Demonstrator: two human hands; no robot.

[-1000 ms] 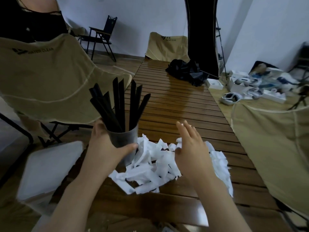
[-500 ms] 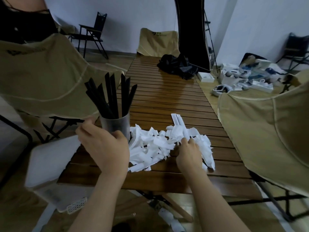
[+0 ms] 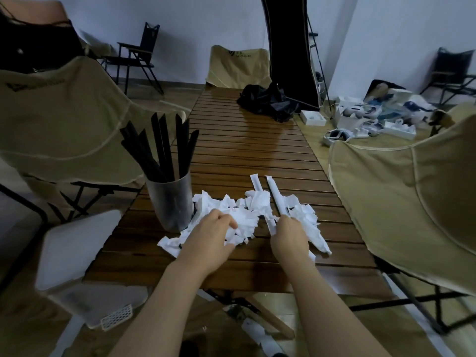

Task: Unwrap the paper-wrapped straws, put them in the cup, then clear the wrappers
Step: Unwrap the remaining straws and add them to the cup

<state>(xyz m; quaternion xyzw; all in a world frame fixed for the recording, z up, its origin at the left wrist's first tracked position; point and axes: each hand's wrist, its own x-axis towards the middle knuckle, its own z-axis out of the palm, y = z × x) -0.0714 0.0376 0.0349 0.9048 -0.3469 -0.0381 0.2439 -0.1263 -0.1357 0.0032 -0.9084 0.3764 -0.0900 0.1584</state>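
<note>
We have both hands down in the heap of torn white wrappers (image 3: pixel 247 217) on the slatted wooden surface (image 3: pixel 247 155). Our left hand (image 3: pixel 211 235) lies on the left part of the heap, its fingers (image 3: pixel 228 222) curled loosely into the crumpled paper, so it grips wrappers rather than lying flat. Our right hand (image 3: pixel 289 234) sits just right of the heap's middle, its fingers closed around the near end of a wrapped straw (image 3: pixel 274 199), which slants up and away from us over the paper. Just left of it a second wrapped straw (image 3: pixel 257 186) pokes out of the heap at much the same slant; we cannot tell whether either hand touches it.

The cup (image 3: pixel 171 202) stands upright on the surface at the left edge of the heap, touching the paper, apart from our left hand. It is full of black straws (image 3: pixel 159 153) that fan out above its rim.

Farther up the surface lies a black bundle of cloth (image 3: pixel 266 101). Tan folding chairs (image 3: pixel 412 197) stand on both sides, and a white bin (image 3: pixel 74 251) sits low to our left, beside the surface.
</note>
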